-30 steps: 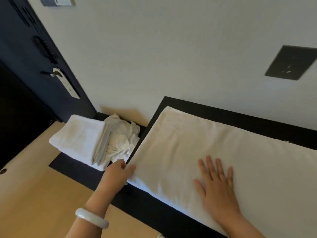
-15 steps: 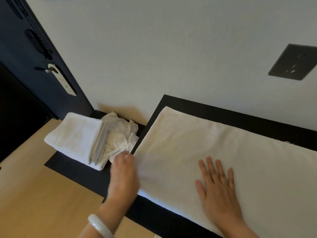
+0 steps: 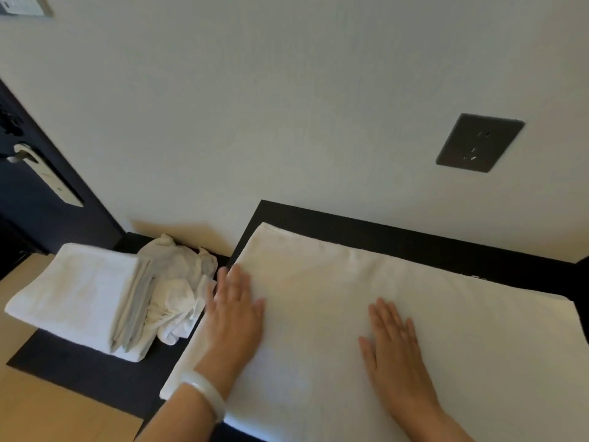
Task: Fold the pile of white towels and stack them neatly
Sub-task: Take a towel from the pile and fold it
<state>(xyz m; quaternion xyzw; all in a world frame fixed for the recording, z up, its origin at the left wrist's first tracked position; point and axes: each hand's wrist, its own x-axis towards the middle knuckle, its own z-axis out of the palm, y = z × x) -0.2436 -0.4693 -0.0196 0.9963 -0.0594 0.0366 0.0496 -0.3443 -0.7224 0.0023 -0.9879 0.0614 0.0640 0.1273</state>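
The left hand (image 3: 234, 311) lies flat, palm down, with its fingers straight, close together and pointing away from the body. Its forearm comes in from the bottom edge, angled up and to the right. The right hand (image 3: 390, 339) is also flat and palm down, fingers slightly spread and leaning a little leftward. Its forearm enters from the lower right. The two hands are apart.
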